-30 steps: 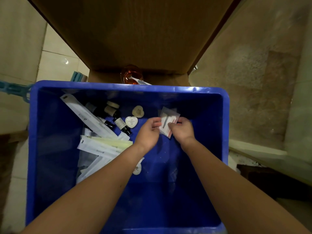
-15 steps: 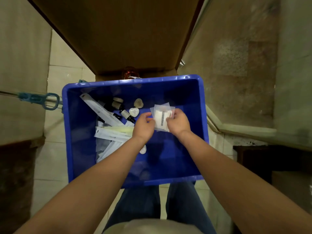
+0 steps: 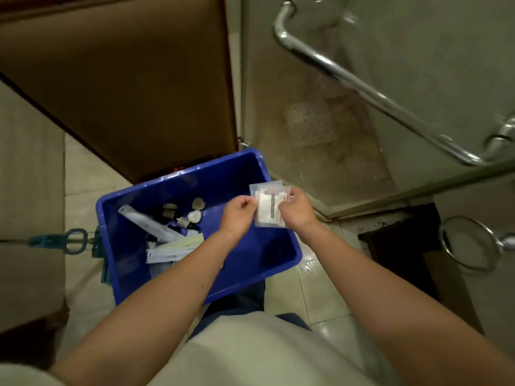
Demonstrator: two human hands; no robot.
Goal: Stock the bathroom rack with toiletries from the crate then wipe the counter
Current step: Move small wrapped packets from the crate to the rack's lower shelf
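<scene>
Packets (image 3: 269, 206) of clear plastic, a few stacked together with white contents and a dark strip, are held a little right of the frame's centre, over the far right corner of the crate (image 3: 250, 254). The left hand (image 3: 238, 215) pinches their left edge with curled fingers, and the right hand (image 3: 296, 211) grips the right edge in the same way, so both hands hold the stack between them.

The crate is blue and stands on the tile floor (image 3: 289, 296) below the centre. In its left part lie long white sleeves (image 3: 147, 225), small dark bottles (image 3: 170, 214) and two pale hearts (image 3: 194, 217); I cannot tell what the hearts are made of.

A teal tool (image 3: 64, 240) touches the crate's left side. A brown door (image 3: 125, 79) fills the upper left, a chrome handle (image 3: 348, 76) crosses the upper right, and a metal ring (image 3: 468, 243) is at the right edge.
</scene>
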